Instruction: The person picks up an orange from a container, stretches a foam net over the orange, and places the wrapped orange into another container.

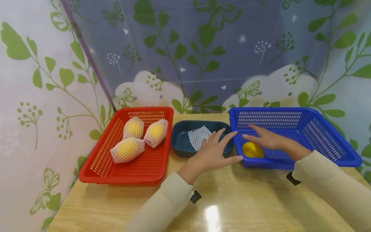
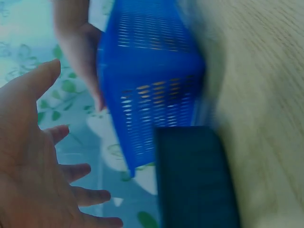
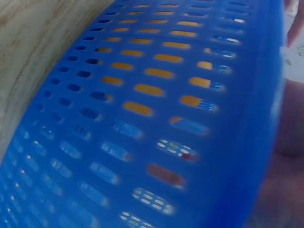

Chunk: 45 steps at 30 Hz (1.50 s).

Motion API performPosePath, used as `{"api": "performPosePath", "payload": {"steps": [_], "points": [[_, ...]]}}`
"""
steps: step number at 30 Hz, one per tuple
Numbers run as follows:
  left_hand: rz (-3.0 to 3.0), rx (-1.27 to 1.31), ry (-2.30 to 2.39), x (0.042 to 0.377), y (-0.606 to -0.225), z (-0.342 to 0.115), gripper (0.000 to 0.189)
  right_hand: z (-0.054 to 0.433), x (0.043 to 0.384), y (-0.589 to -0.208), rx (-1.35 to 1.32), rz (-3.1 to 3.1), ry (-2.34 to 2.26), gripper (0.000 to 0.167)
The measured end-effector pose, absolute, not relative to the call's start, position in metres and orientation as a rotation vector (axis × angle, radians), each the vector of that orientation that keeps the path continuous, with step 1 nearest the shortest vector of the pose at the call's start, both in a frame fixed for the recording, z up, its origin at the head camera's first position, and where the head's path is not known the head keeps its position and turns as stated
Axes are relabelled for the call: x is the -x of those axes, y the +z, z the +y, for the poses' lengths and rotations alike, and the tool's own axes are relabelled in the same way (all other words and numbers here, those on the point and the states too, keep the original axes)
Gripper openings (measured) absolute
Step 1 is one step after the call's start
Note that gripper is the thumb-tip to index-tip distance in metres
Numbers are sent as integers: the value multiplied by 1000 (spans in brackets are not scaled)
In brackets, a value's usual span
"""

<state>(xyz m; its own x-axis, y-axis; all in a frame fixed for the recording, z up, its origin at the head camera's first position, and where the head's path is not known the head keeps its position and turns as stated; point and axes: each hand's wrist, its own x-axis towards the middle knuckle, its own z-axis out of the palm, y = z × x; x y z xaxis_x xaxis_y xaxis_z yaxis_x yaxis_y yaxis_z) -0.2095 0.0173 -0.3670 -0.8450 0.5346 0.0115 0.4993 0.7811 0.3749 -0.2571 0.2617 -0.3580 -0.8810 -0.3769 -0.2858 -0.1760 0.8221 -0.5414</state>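
My left hand (image 1: 211,151) hovers with fingers spread over the front right of a small dark teal bin (image 1: 181,151), its thumb side near the blue basket. In the bin lies an empty-looking white foam net sleeve (image 1: 198,137), partly covered by that hand. My right hand (image 1: 268,138) reaches over the front wall of the blue basket (image 1: 298,120), fingers extended and apart, holding nothing. Just below it, a bare yellow fruit (image 1: 252,150) lies in the basket's front left corner. In the left wrist view, the left palm (image 2: 28,161) is bare.
A red basket (image 1: 147,169) on the left holds three yellow fruits (image 1: 127,149) in white foam nets. All three containers stand side by side on a light wooden table (image 1: 232,199). Behind them hangs a leaf-patterned curtain (image 1: 188,64).
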Motion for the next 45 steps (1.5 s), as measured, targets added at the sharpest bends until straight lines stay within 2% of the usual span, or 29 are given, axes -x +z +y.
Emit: {"api": "performPosePath", "payload": {"steps": [8,21,45], "points": [[2793,-827,578,220,-388,33,84,263,256,-372,245,2358,-825,97],[2759,-835,549,228,-397,38,78,266,257,-382,227,2328,-839,96],[2810,-785,585,222,-397,42,76,270,254,-386,302,2390,-863,74]]}}
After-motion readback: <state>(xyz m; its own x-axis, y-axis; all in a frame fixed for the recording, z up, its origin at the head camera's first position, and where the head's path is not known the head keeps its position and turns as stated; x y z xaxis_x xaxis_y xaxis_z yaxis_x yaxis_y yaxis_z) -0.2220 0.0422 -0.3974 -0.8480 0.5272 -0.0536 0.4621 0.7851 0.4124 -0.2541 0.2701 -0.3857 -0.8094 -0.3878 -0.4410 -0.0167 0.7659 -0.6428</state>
